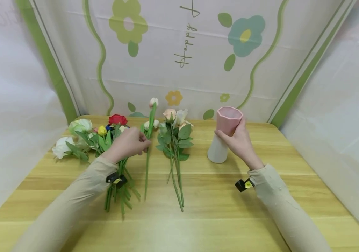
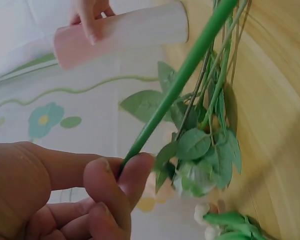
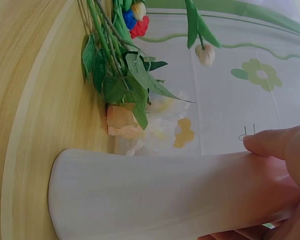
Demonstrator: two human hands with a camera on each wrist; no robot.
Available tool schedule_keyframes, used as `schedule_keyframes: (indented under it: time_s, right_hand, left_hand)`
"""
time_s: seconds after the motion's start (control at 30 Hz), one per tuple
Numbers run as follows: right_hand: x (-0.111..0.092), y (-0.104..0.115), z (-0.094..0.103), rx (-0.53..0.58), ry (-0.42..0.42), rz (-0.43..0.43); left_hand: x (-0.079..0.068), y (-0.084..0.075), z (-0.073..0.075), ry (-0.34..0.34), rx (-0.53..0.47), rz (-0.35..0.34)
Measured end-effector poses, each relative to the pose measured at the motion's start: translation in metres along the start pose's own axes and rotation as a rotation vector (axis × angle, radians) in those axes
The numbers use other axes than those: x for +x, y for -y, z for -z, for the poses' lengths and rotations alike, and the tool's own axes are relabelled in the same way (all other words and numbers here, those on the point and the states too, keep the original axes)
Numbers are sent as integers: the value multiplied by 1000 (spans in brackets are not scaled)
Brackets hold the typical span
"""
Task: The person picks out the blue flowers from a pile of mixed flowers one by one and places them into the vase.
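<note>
Between thumb and fingertips my left hand (image 1: 129, 144) pinches the green stem of a pale pink tulip (image 1: 153, 102), held upright above the table; the stem (image 2: 177, 82) crosses the left wrist view. My right hand (image 1: 238, 140) grips the upper, pink part of a vase (image 1: 218, 150) that is white below. The vase stands on the table with its mouth up. In the right wrist view the vase's white side (image 3: 140, 195) fills the lower part. Beneath my left forearm lies a bunch of mixed flowers (image 1: 117, 120), partly hidden.
Several leafy stems with a peach rose (image 1: 170, 114) and white blooms lie between my hands. White tulip heads (image 1: 151, 124) lie behind the held stem. A wooden table (image 1: 217, 217) spreads in front, with a flower-printed cloth (image 1: 173, 42) hanging behind and white cloth on both sides.
</note>
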State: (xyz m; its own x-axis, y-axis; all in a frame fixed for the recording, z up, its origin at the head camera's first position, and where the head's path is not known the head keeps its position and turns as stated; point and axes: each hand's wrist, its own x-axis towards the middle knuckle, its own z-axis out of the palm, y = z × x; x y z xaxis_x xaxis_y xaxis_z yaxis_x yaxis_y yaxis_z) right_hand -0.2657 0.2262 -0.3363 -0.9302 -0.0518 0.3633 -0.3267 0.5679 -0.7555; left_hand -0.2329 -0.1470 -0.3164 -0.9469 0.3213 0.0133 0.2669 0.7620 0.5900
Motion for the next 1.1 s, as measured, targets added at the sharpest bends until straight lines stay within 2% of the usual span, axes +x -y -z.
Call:
schedule_keyframes:
  time_s: [0.27, 0.53, 0.73, 0.93, 1.1]
  right_hand:
    - [-2, 1, 0, 2, -2, 4]
    - [-1, 3, 0, -3, -7, 14]
    - [1, 4, 1, -19, -9, 8]
    - [1, 2, 1, -15, -11, 8]
    - [0, 0, -1, -5, -10, 8]
  left_hand:
    - [34, -31, -9, -37, 15, -49]
    - [60, -45, -21, -50, 38, -76]
    - [74, -52, -29, -24, 28, -27]
    - [84, -58, -36, -31, 57, 24]
    - [92, -57, -42, -60, 78, 60]
